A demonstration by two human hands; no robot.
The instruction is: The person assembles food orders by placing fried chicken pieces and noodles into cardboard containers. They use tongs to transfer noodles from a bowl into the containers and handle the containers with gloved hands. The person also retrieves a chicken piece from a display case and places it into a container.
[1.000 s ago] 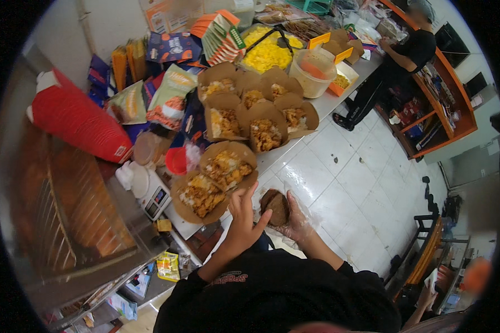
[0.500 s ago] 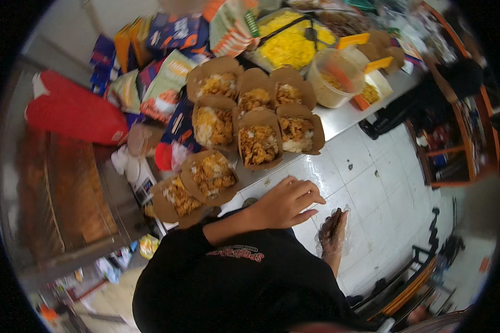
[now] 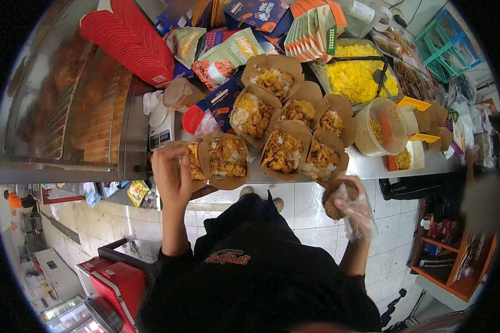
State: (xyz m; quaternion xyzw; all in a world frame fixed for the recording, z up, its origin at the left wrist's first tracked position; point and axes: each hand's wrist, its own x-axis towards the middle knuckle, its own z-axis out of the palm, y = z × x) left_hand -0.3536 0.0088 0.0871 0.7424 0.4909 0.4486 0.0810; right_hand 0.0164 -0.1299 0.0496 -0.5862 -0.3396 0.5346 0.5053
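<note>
My bare left hand [image 3: 172,173] is over the leftmost brown paper food box [image 3: 195,161] at the counter's near edge, its fingers bent and apart, covering part of that box. Beside it stands another box of rice and crumbed fried chicken [image 3: 225,156]. My right hand [image 3: 355,206], in a clear plastic glove, is closed around a brown rounded lump [image 3: 333,201] whose kind I cannot make out. It is just in front of the nearest right-hand food box [image 3: 323,158]. Several more filled boxes [image 3: 286,151] cluster on the counter between my hands.
Behind the boxes are a tray of yellow shreds [image 3: 361,69], a clear round tub [image 3: 380,126], snack pouches [image 3: 236,53] and stacked cartons [image 3: 314,30]. A glass-fronted cabinet [image 3: 72,105] stands at left, with red folded paper [image 3: 129,41] on top. A wooden shelf [image 3: 455,244] is at right.
My view has swung round. My left hand has gone from in front of my body to the leftmost box. My right hand has come up toward the counter, still holding the brown lump.
</note>
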